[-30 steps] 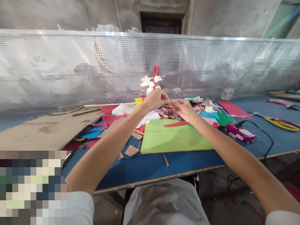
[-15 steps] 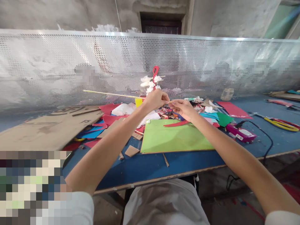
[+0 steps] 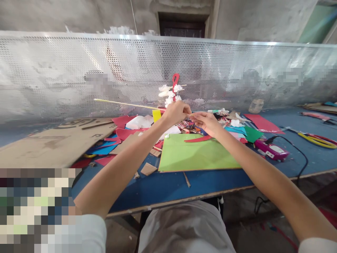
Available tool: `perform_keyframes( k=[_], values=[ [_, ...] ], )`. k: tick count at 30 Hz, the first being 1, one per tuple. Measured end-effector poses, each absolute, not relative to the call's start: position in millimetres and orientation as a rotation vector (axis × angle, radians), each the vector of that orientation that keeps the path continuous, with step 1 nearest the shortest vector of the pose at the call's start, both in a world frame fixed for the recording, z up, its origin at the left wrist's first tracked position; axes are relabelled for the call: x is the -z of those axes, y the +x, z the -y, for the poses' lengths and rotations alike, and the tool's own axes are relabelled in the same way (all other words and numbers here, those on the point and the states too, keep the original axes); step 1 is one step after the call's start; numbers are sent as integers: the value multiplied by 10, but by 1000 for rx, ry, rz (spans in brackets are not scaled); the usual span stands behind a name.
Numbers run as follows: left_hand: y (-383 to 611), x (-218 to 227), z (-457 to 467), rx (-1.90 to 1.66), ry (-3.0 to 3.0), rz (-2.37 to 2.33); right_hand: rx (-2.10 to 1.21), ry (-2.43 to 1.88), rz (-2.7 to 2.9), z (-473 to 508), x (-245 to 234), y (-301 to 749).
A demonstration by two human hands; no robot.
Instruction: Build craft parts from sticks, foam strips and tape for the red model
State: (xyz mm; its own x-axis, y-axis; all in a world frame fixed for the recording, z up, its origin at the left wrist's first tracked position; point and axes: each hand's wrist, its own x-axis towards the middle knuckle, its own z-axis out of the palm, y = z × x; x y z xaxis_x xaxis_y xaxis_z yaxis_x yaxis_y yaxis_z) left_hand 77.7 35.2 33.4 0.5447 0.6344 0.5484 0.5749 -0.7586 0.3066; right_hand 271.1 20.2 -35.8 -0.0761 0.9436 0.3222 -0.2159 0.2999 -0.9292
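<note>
A long thin pale-yellow stick slants out to the left from my left hand, whose fingers are closed on it. My right hand pinches at the stick's right end, fingertips almost touching those of the left. What exactly lies between the two sets of fingertips is too small to make out. Both hands hover above a light-green sheet, which has a curved red strip on its upper part. Just behind my left hand stand white paper flowers around a red looped piece.
Cardboard covers the table's left side. Coloured paper scraps and white tissue lie around the sheet. To the right are a purple device with a black cord, yellow-handled scissors and a jar. A perforated metal panel stands behind.
Both hands keep nearly the same place and grip on the stick. The whole view has shifted very slightly.
</note>
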Motion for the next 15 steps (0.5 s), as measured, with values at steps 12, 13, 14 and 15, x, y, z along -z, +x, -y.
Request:
perform_keyframes(
  k=[12,13,14,15],
  values=[
    [793,-313,-364,-1009,2700,-1067,-1130,-763,1260,-237,390,2732],
    [790,-312,-367,-986,2710,-1064,-1109,-769,1272,-239,392,2735],
    [783,-311,-373,-947,2728,-1056,-1082,-778,1286,-240,391,2740],
    [774,-311,-381,-892,2752,-1044,-1051,-786,1302,-240,387,2746]
  ],
)
